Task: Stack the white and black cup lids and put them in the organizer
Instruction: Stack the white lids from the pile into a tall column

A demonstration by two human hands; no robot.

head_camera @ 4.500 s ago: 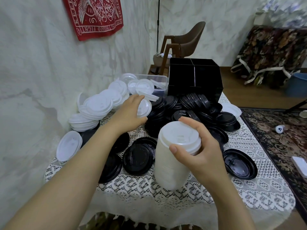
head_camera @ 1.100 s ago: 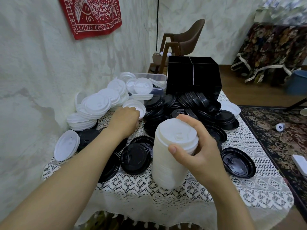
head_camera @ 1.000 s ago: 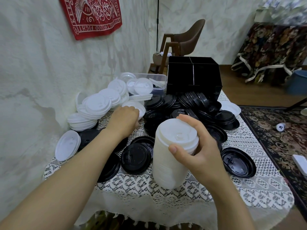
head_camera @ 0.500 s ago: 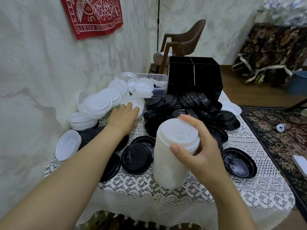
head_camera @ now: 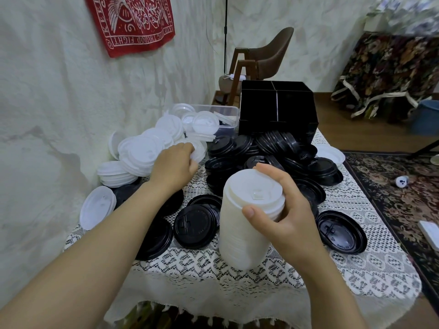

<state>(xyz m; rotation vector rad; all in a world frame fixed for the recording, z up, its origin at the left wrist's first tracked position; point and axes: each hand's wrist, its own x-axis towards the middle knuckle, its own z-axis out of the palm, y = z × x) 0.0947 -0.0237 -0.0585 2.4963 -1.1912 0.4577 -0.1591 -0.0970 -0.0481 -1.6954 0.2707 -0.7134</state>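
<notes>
My right hand [head_camera: 281, 212] grips the top of a tall stack of white lids [head_camera: 244, 224] that stands on the lace tablecloth [head_camera: 237, 276]. My left hand [head_camera: 174, 166] reaches to the pile of loose white lids [head_camera: 140, 150] by the wall, its fingers curled round the edge of one white lid [head_camera: 198, 150]. Black lids [head_camera: 273, 150] lie heaped in the middle of the table, with several loose ones [head_camera: 194, 224] around the stack. The black organizer [head_camera: 276, 112] with its dividers stands at the table's far end.
A clear plastic tub [head_camera: 221, 115] with white lids sits left of the organizer. The wall runs close along the table's left side. A brown chair [head_camera: 263, 60] stands behind the table. A patterned rug [head_camera: 392, 186] covers the floor at the right.
My left hand has gone from lying flat on the white lids to curling its fingers round one lid's edge. My right hand and the tall stack have stayed put.
</notes>
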